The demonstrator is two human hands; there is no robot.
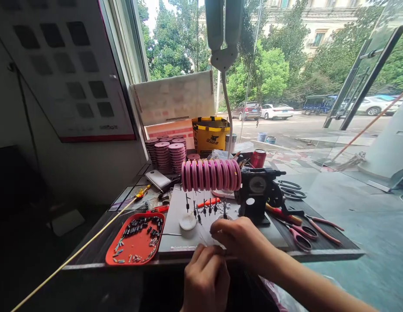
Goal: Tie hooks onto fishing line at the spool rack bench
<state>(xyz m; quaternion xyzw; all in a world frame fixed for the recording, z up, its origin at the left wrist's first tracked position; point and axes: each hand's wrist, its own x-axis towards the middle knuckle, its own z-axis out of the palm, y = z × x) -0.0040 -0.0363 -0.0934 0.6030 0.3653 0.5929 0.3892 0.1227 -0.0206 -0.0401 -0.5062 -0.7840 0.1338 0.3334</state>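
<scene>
Both hands pinched together at front edge of surface, left hand and right hand; held item too small to tell. Near white cap, red tray, pink spools.

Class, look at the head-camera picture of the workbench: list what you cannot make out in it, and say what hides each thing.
1. What the left hand and right hand pinch: head view, the fingers cover it, and it is too small.
2. The small dark pieces in the red tray: head view, too small to identify.
3. The black machine: head view, its front base is hidden behind the right hand.
4. The lamp above: cut off by the top edge.
</scene>
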